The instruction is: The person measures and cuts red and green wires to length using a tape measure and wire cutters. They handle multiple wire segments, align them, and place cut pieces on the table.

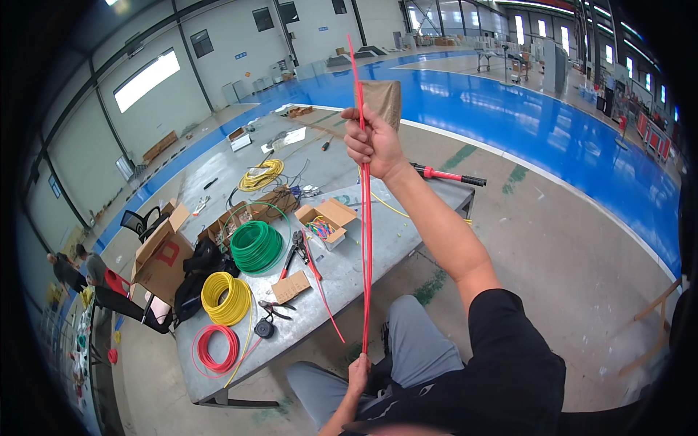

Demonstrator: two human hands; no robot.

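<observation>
Several red wires (pixel 366 254) run upright as a bundle in front of me. My right hand (pixel 374 142) is raised and closed around their upper part, and one wire tip sticks up well above the fist. Low down, over my lap, my left hand (pixel 358 372) is closed on the bundle's bottom end. A separate red wire (pixel 322 289) lies on the metal table (pixel 309 323) to the left, beside a crimping tool (pixel 297 248). Near it sits an open carton (pixel 336 211) of small colourful parts.
Coils of green (pixel 256 248), yellow (pixel 225 299) and red wire (pixel 218 349) lie on the table. Pliers (pixel 274 309) and a black tape measure (pixel 265 329) are close to its front edge. A red-handled tool (pixel 451 175) lies at the right corner. Two people (pixel 81 267) stand far left.
</observation>
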